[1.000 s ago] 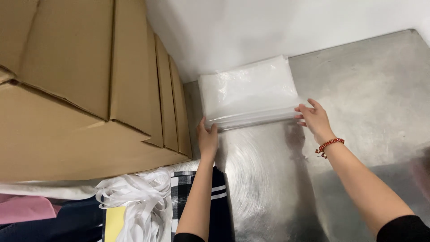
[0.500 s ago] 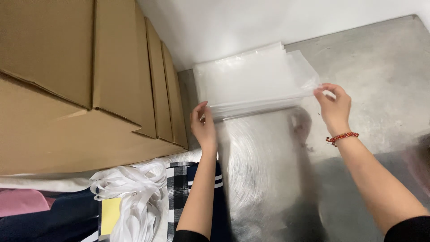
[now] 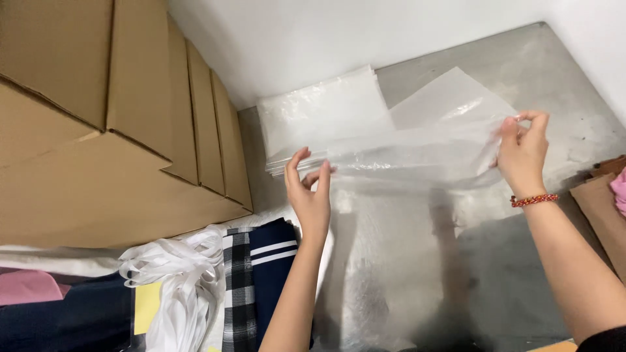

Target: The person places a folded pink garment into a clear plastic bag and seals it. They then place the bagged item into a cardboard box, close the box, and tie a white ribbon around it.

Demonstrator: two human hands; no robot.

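A clear plastic bag (image 3: 417,153) is stretched between both hands above the steel table (image 3: 574,137), its long axis running left to right, roughly level, with the right end a little higher. Its far flap (image 3: 450,98) rises away from the person toward the table's back edge. The bag hangs just above and in front of a stack of bags (image 3: 319,117) that lies flat near the table's back left corner, against the white wall (image 3: 339,32).

The right hand (image 3: 521,153) is raised, palm turned toward the person, with thumb and fingers (image 3: 531,117) pinched shut on the bag's right edge. A red bead bracelet (image 3: 533,199) circles its wrist, and the forearm slopes down toward the lower right.

The left hand (image 3: 310,192) stands upright on a nearly vertical forearm, fingers pointing up and loosely spread. Its fingertips meet the bag's left end at the front edge of the stack; whether they actually grip the film or only touch it I cannot tell.

Cardboard boxes (image 3: 111,111) stand in a row along the table's left edge. Below them, at the near left, lie white straps (image 3: 176,274), a checked cloth (image 3: 238,287), a navy garment with white stripes (image 3: 274,251) and a pink cloth (image 3: 26,287). A brown paper bag (image 3: 603,208) sits at the right edge.
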